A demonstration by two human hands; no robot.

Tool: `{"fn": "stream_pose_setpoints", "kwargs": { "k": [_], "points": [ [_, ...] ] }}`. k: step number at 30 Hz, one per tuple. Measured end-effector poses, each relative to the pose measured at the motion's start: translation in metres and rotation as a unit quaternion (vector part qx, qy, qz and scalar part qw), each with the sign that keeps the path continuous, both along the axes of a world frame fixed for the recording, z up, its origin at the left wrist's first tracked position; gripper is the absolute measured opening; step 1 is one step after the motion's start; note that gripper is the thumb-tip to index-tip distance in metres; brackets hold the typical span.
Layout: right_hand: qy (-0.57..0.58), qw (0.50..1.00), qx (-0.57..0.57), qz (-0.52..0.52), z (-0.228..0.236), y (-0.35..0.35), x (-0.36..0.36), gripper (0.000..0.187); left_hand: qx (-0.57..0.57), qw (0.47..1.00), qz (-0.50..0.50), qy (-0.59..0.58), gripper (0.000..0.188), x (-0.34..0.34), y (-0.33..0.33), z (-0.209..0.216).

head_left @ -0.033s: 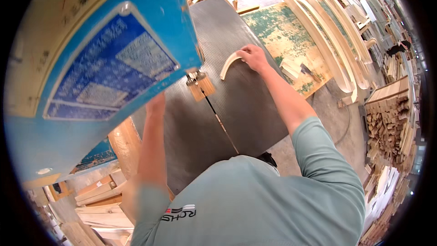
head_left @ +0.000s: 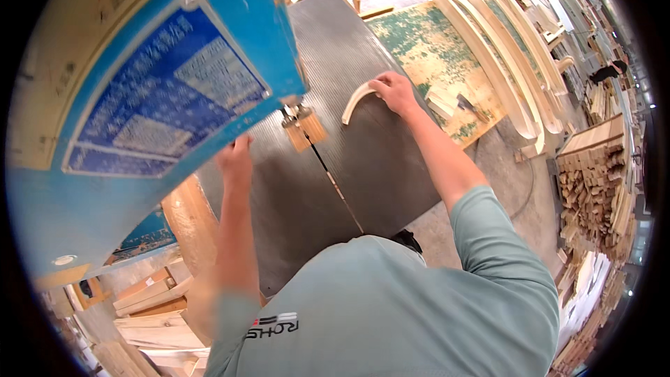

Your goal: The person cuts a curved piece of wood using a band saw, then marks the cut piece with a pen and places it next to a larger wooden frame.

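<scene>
My right hand (head_left: 395,92) is closed on one end of a curved wooden piece (head_left: 356,102). This pale, narrow arc lies on the dark ribbed machine table (head_left: 377,174), its free end pointing toward me. To the left, my left hand (head_left: 236,158) is over the table beside the large blue machine housing (head_left: 279,42). The housing partly covers its fingers, so I cannot tell whether it holds anything. Between my hands, a metal guide (head_left: 296,113) sits above a small wooden block (head_left: 307,132). From there, a narrow slot (head_left: 335,185) runs toward my body.
Right of the table stands a worn green-and-yellow board (head_left: 412,42) with small wood offcuts (head_left: 441,102) on it. Long curved wooden parts (head_left: 488,63) lie along its far side. Stacked timber (head_left: 593,192) is farther right. More boards (head_left: 160,331) lie at lower left.
My left hand has come nearer to me, and more of it shows beside the blue housing. My right hand and the curved piece have shifted slightly to the right.
</scene>
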State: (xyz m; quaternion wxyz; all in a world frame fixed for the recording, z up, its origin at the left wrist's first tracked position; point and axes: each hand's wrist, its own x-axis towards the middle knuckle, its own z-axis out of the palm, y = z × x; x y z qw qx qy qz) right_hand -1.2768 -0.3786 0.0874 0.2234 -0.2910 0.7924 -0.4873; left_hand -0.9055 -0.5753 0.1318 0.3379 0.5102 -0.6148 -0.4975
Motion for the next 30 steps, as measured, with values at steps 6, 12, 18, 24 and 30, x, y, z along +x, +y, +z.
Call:
{"fn": "stream_pose_setpoints", "kwargs": {
  "k": [6, 12, 18, 24, 30],
  "points": [
    [-0.015, 0.993, -0.043, -0.106, 0.017, 0.138, 0.110, 0.023, -0.047, 0.990, -0.128, 0.038, 0.031, 0.041, 0.178, 0.011],
    [-0.074, 0.995, -0.067, -0.028, 0.054, 0.165, 0.245, 0.018, -0.231, 0.952, -0.195, -0.051, 0.031, 0.062, 0.244, 0.018],
    [-0.041, 0.950, -0.090, 0.298, 0.063, 0.177, 0.296, 0.048, -0.185, 0.982, -0.020, -0.029, 0.029, 0.173, 0.283, 0.008],
    [0.023, 0.848, -0.140, 0.511, 0.067, 0.180, 0.373, 0.062, -0.096, 0.979, 0.158, -0.081, 0.031, 0.280, 0.396, 0.022],
    [0.014, 0.779, -0.156, 0.607, 0.075, 0.210, 0.477, 0.028, -0.075, 0.937, 0.335, -0.063, 0.026, 0.348, 0.501, 0.031]
  ]
}}
